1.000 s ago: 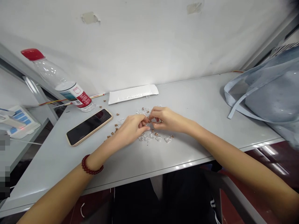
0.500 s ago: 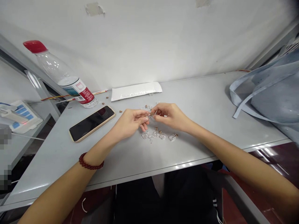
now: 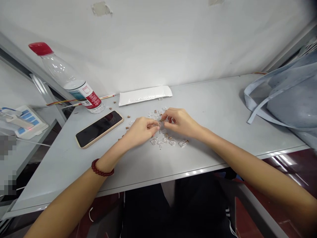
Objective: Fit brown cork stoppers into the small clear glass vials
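Note:
My left hand [image 3: 142, 132] is closed, thumb and fingers pinched on a small clear glass bottle [image 3: 160, 124] at the middle of the table. At the bottle's top, my right hand [image 3: 179, 122] pinches a tiny piece that looks like a cork; the fingers mostly cover it. Several small glass bottles, some with corks, lie below the hands, among them one at the right end [image 3: 183, 143]. More little glass pieces [image 3: 155, 114] are heaped just behind the fingers. Loose corks [image 3: 128, 116] lie to the left of them.
A black phone [image 3: 99, 129] lies on the grey table [image 3: 210, 99] at the left, with a red-capped water bottle [image 3: 85, 96] behind it. A white packet [image 3: 145, 95] rests near the wall. At the right is a blue-grey bag [image 3: 292, 99]; a power strip [image 3: 29, 122] is far left.
My left hand's fingers have drawn in, and its wrist has shifted slightly right. More corks show beside the left wrist. The view has moved a little.

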A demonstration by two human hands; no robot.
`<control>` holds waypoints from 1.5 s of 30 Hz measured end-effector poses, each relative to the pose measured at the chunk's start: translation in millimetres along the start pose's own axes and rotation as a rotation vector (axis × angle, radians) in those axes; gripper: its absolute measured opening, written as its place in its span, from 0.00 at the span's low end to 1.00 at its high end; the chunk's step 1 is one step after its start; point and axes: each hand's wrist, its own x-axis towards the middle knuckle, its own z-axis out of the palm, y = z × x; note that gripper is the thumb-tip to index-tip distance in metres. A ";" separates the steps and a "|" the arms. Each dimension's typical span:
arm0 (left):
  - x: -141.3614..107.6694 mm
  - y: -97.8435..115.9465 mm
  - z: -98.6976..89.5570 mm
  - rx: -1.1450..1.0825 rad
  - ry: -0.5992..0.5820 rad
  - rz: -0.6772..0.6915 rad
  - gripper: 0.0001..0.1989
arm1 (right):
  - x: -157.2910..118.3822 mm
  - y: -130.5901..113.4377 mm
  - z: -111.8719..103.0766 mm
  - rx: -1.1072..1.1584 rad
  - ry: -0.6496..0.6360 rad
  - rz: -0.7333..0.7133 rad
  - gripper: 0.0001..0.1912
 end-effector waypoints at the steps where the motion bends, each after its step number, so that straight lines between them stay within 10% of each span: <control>1: 0.8 -1.5 -0.1 0.025 0.024 -0.015 0.14 | 0.0 0.6 0.0 -0.016 0.000 -0.002 0.08; 16: -3.3 4.8 6.7 0.345 0.075 0.023 0.07 | 0.8 7.2 4.2 -0.056 0.005 -0.124 0.08; 27: 3.5 7.6 -16.4 -0.907 0.101 -0.298 0.06 | -3.2 0.7 9.3 -0.008 0.238 -0.364 0.07; 34: -2.6 12.7 -5.3 -0.741 -0.068 -0.192 0.17 | -4.2 -0.6 13.1 0.019 0.254 -0.388 0.05; 41: -3.8 12.1 -13.2 -0.892 -0.127 -0.138 0.17 | -4.0 -12.2 -5.3 0.526 0.014 0.005 0.09; 45: -2.9 8.3 -31.6 -1.109 -0.166 -0.175 0.15 | -1.6 -1.9 -14.6 0.255 -0.079 0.032 0.07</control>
